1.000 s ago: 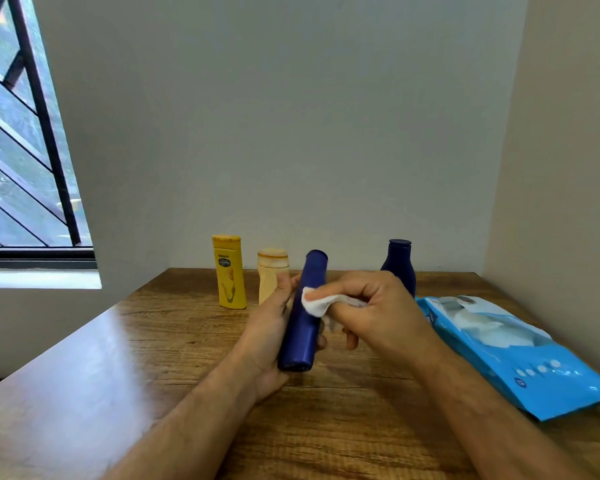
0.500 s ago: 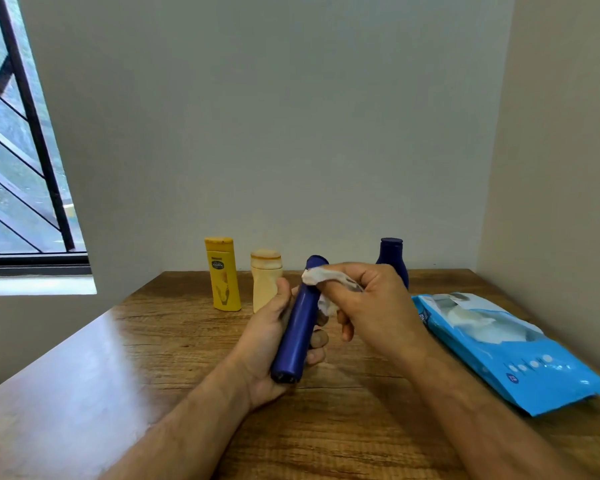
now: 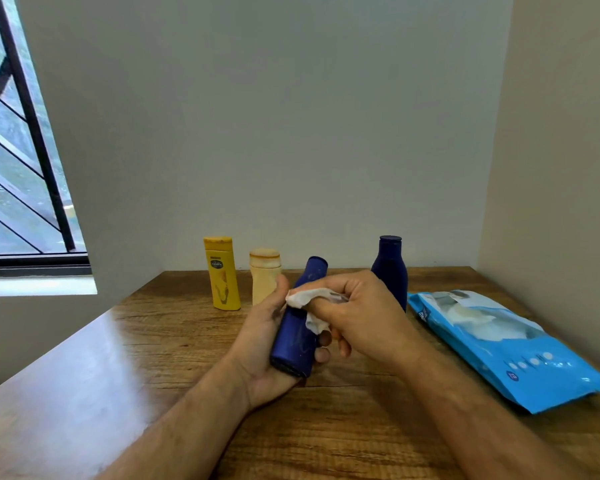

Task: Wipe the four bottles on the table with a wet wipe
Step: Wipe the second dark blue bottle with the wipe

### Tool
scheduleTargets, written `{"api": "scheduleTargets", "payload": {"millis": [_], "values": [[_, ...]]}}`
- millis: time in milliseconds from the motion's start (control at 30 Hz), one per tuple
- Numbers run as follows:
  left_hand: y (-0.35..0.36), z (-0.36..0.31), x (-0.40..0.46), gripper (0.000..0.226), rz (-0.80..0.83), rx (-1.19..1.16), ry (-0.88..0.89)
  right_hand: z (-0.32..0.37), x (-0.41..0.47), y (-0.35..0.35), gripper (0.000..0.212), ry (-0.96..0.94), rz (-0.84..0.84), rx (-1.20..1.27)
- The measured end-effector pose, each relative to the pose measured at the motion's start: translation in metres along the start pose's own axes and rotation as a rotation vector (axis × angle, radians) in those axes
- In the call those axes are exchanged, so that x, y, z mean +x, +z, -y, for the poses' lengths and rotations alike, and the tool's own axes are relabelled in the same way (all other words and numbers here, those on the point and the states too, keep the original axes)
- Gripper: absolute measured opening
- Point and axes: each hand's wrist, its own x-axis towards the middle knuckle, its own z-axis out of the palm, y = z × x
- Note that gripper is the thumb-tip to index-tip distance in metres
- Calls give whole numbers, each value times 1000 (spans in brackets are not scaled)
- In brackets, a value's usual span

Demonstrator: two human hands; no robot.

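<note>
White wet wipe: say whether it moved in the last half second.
Yes. Against the standing dark blue bottle, the white wet wipe slid down from the held blue bottle's cap toward its middle.

Brown wood-grain table (image 3: 160, 348) set into a room corner. Standing upright along the far edge, left to right: yellow plastic bottle (image 3: 222, 273), squat cream plastic bottle (image 3: 265, 276), dark blue plastic bottle (image 3: 390, 268). Lying flat at right: light blue wet-wipe packet (image 3: 506, 348).

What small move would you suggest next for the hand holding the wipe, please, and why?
Probably slide the right hand with the wet wipe down the dark blue bottle toward its base. The wipe sits on the upper body, while the lower part in the left hand grip looks uncovered.
</note>
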Motion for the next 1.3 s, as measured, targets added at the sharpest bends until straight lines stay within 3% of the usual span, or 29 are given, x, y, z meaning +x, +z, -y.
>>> {"api": "scheduleTargets", "payload": {"millis": [67, 200, 267, 533, 600, 700, 800, 867, 1000, 1100, 1167, 1233, 1300], "values": [[0, 0, 2, 59, -35, -13, 16, 0, 0, -1, 14, -10, -33, -22], [-1, -4, 0, 54, -125, -30, 74, 6, -4, 0, 16, 16, 226, -205], [-2, -5, -1, 52, -180, -20, 99, 4, -3, 4, 17, 9, 268, -291], [5, 1, -2, 45, -207, 85, 126, -3, 3, -3, 19, -64, -175, -69], [5, 0, -1, 46, -246, 101, 142, -3, 3, -3, 18, -50, -85, -73], [2, -2, 1, 48, -351, 71, 190, -3, 3, 1, 18, -36, 149, -305], [0, -4, 4, 48, -384, 15, 223, -4, 2, 5, 22, -48, 221, -390], [-2, -4, 4, 49, -358, 25, 203, -6, 3, 5, 23, -78, 153, -384], [-1, 3, 4, 47, -227, 236, 175, -9, 6, -3, 21, -127, -161, -202], [-3, 7, 6, 51, -156, 358, 211, -10, 7, -9, 23, -197, -322, -311], [-7, 6, 6, 47, -153, 439, 294, -10, 6, -9, 22, -173, -271, -238], [-8, 5, 5, 42, -179, 503, 366, -7, 4, -4, 23, -102, -75, -153], [-10, 4, 4, 40, -213, 495, 397, -7, 2, 1, 26, -92, 99, -223]]}}
